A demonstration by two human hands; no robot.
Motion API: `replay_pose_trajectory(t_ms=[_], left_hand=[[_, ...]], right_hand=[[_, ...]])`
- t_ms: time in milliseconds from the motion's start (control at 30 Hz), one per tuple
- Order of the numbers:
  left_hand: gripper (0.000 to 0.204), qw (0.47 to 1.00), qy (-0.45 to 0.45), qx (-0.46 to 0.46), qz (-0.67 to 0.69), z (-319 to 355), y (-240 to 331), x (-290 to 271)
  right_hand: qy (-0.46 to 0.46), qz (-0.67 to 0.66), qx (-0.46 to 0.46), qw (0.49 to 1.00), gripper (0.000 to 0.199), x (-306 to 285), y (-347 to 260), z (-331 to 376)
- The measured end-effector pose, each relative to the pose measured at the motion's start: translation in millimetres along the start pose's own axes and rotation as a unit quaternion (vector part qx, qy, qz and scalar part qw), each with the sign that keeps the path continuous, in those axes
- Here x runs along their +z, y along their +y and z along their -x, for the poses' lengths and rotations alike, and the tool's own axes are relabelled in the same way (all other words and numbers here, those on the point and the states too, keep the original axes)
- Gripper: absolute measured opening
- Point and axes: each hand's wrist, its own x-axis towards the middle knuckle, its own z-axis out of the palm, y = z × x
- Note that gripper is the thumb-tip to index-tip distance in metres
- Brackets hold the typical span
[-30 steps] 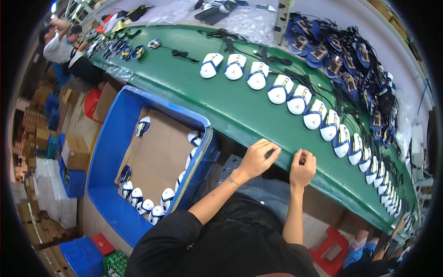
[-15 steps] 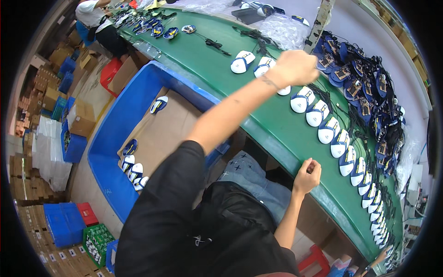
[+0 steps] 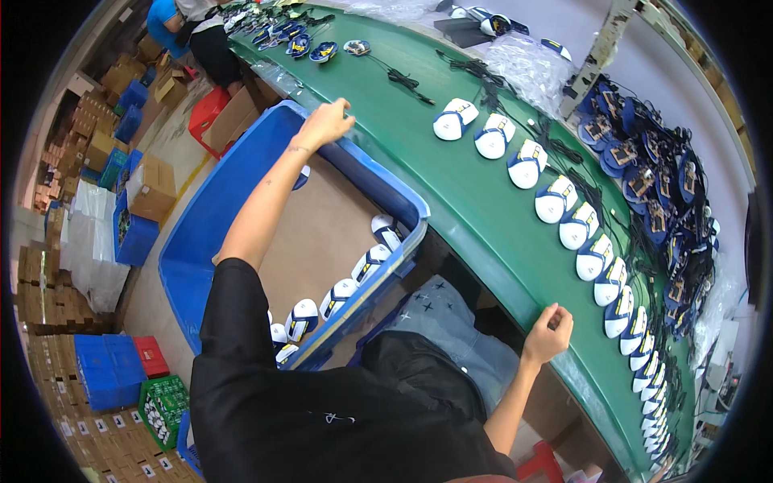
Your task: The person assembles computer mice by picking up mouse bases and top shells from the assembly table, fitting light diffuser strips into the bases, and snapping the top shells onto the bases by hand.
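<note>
My left hand (image 3: 326, 122) is over the far rim of a large blue bin (image 3: 183, 278), beside the green table's edge. Its fingers are partly apart, and I see nothing between them. Brown cardboard lines the bin, and several white-and-blue computer mice (image 3: 302, 319) lie on it along the near and right sides. One mouse is partly hidden behind my left forearm. At the table's front edge my right hand (image 3: 549, 334) is curled closed, with nothing visible in it. A curved row of white-and-blue mice (image 3: 555, 200) runs along the green table (image 3: 475, 217).
Blue mouse bases with bare circuit boards (image 3: 640, 173) and black cables are heaped along the table's back. A metal post (image 3: 600, 56) stands there by clear plastic wrap (image 3: 527, 68). Cartons (image 3: 151, 187) and crates line the left floor. A co-worker (image 3: 211, 44) stands far left.
My left hand has swung left, from above the row of mice to the bin's far rim, and its fist has loosened. My right hand stays at the table edge. The view has shifted slightly.
</note>
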Motion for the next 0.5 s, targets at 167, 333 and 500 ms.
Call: replay_pose_trajectory(t_ms=[167,333,500], left_hand=[[0.055,0.990,0.082,-0.103,-0.052,-92.2,-78.1,-7.1],[0.084,0.961,0.168,-0.209,-0.073,-179.8,-119.3,4.2],[0.078,0.968,0.165,-0.170,-0.079,-245.9,-171.1,12.2]], right_hand=[[-0.032,0.040,0.005,0.999,0.015,-0.8,4.7,0.9],[-0.034,0.102,0.040,0.993,0.013,-2.9,2.3,7.6],[-0.054,0.119,0.054,0.990,0.010,-3.4,-4.0,11.7]])
